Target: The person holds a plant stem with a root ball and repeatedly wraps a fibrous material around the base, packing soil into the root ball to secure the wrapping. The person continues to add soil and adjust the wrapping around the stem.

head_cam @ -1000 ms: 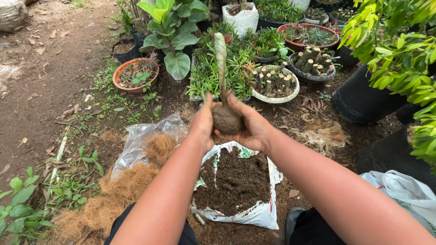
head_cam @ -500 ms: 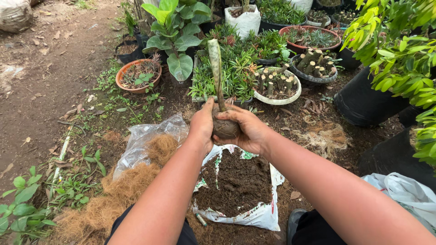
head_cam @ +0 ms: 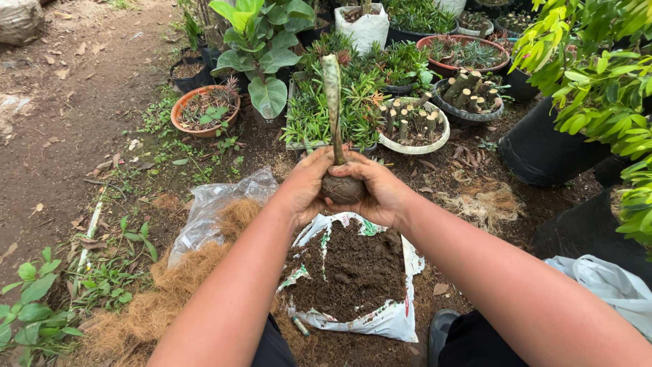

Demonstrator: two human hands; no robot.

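Hands: left hand and right hand clasp round soil ball | stem upright, pale | sack crumbly

Soft, even daylight fills the scene, as under open shade or overcast sky; no single source shows. Shadows are faint and diffuse: only a dull darkening lies under the forearms and inside the open soil bag just below the grip. No glare appears, apart from a mild sheen on the clear plastic sheet left of the grip and pale highlights on the broad leaves above it. The bare ground far left looks slightly washed out. Focus is sharp at the grip and across the pots beyond. The wide lens bends the edges: both forearms swell toward the bottom corners, and the foliage at right looms large and a little soft.
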